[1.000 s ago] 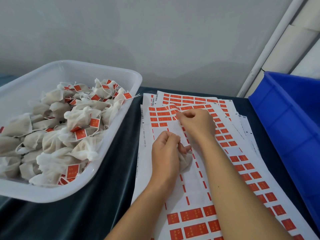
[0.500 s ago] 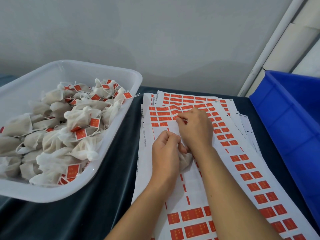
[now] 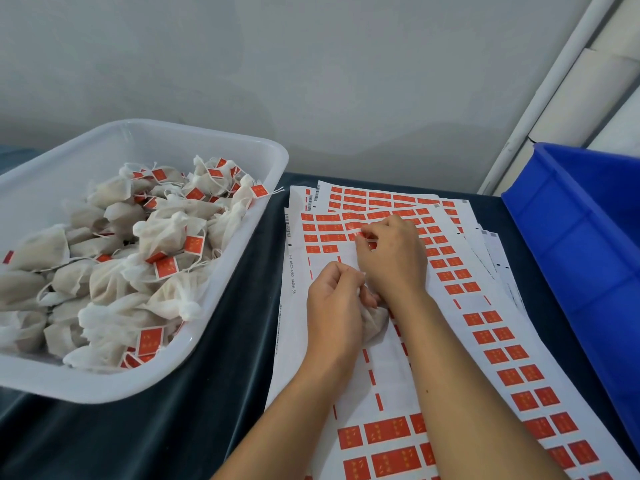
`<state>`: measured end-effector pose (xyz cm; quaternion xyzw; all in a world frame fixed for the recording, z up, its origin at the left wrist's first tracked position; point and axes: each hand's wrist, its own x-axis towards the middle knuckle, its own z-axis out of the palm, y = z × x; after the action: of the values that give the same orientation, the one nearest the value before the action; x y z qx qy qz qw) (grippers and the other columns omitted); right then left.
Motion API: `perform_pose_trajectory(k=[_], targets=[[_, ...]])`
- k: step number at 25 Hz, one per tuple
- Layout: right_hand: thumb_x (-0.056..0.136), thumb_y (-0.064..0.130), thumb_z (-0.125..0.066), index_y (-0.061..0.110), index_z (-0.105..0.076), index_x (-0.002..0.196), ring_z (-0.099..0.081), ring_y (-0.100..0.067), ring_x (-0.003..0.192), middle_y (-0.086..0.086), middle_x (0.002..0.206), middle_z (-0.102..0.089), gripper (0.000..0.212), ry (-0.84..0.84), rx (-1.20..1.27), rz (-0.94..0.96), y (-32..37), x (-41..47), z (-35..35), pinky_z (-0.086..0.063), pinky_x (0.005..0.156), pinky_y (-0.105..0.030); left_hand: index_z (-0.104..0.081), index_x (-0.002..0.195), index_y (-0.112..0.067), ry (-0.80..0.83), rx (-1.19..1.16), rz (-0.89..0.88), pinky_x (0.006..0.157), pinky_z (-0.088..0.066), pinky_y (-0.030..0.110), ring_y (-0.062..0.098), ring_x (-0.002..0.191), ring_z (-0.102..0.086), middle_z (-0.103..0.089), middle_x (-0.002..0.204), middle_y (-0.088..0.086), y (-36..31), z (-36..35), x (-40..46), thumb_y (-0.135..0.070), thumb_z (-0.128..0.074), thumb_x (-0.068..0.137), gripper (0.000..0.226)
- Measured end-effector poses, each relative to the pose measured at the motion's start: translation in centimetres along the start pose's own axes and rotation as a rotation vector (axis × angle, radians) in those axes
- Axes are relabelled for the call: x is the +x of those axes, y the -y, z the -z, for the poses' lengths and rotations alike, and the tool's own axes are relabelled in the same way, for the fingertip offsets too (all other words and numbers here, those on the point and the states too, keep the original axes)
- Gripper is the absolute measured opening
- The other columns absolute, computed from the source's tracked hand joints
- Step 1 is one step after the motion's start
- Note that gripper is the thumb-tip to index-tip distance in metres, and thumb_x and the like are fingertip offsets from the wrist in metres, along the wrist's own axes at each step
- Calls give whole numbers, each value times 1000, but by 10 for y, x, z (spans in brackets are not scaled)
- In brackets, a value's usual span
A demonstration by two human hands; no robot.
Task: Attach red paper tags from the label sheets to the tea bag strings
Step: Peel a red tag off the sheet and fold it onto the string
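The left hand (image 3: pixel 334 306) curls round a tea bag (image 3: pixel 375 320), mostly hidden beneath both wrists, on the near label sheets (image 3: pixel 381 368); the right hand (image 3: pixel 393 258) pinches a red tag (image 3: pixel 360 235), its fingertips hard to make out; a white tub (image 3: pixel 221 327) of tagged bags sits left, a cut-off blue crate (image 3: pixel 581 244) right.

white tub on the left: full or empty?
Mostly full. The white tub holds a heap of tea bags reaching about rim height, many already carrying red tags.
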<state>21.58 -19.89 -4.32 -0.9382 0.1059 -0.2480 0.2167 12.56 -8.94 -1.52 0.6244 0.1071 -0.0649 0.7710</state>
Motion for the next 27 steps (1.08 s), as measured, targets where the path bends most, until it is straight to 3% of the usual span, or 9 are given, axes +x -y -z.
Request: perform_pose_trajectory(k=[7, 10, 13, 17, 20, 24, 27], targets=[[96, 42, -69, 28, -77, 119, -49, -7, 99, 6, 121, -69, 27, 20, 76, -42, -2, 0, 1, -45, 82, -23, -56, 68, -18, -1, 11, -18, 88, -60, 54, 21, 74, -58, -58, 70, 9, 0, 1, -1, -13, -49, 100, 33], [96, 41, -70, 27, -78, 117, -59, -11, 101, 6, 119, -72, 27, 16, 137, -97, 0, 1, 3, -51, 82, -24, -55, 67, -17, 0, -8, -17, 85, -61, 50, 23, 75, -56, -56, 70, 9, 0, 0, 0, -15, -51, 96, 29], [92, 54, -70, 23, -77, 116, -61, -16, 103, 3, 119, -70, 40, -26, 72, -189, 9, 1, 2, -55, 89, -31, -55, 67, -18, 11, -35, -4, 76, -60, 44, 22, 71, -56, -57, 67, 8, 0, 1, 0, -17, -52, 90, 23], [88, 59, -71, 21, -78, 103, -57, -15, 105, 3, 120, -68, 42, -15, 19, -199, 14, 0, 1, -54, 93, -31, -57, 67, -21, 10, -21, 6, 84, -59, 64, 23, 74, -58, -59, 70, 7, 0, 1, 0, -18, -52, 92, 25], [91, 52, -73, 19, -79, 102, -60, -14, 106, 3, 121, -69, 35, 24, 98, -199, 14, 3, 2, -54, 93, -28, -57, 69, -20, 10, -17, -1, 84, -58, 65, 22, 73, -58, -60, 70, 7, 1, 1, 0, -16, -51, 96, 28], [94, 46, -71, 22, -80, 111, -64, -12, 91, 3, 112, -76, 31, 27, 62, -132, 17, 2, 5, -53, 79, -22, -57, 70, -20, 12, -19, -11, 86, -59, 67, 25, 76, -59, -61, 73, 9, 0, 0, -1, -26, -52, 83, 16], [95, 45, -70, 23, -79, 115, -65, -11, 87, 4, 111, -77, 31, 8, 62, -103, 17, 0, 6, -52, 76, -22, -58, 70, -19, 5, -21, -15, 84, -58, 65, 23, 75, -59, -62, 73, 8, 2, 0, 0, -24, -52, 87, 18]])
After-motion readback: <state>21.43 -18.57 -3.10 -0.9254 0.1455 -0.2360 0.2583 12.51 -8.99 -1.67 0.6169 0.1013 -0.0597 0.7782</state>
